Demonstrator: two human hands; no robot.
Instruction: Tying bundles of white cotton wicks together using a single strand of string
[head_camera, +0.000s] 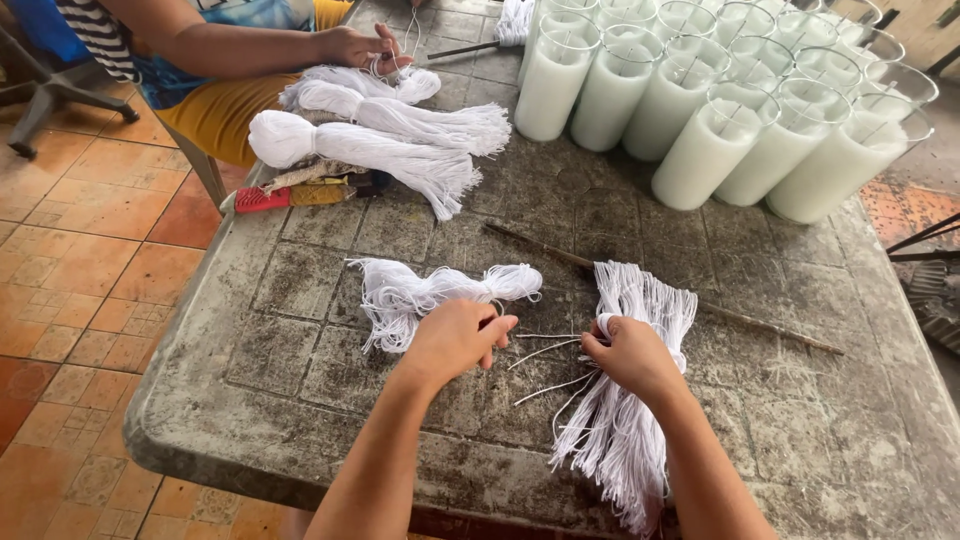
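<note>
Wick bundle (625, 400) gripped in closed right hand (630, 355); left hand (452, 338) closed, pinching small tied wick bunch (430, 293) on table (300, 330).

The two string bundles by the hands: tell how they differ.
The tied bundle by the left hand is short, cinched at one end with its other end splayed; the loose bundle under the right hand is longer, untied, its strands running fairly straight. The tied bundle lies crosswise on the table; the loose bundle runs toward the near edge and overhangs it. Both are white string.
</note>
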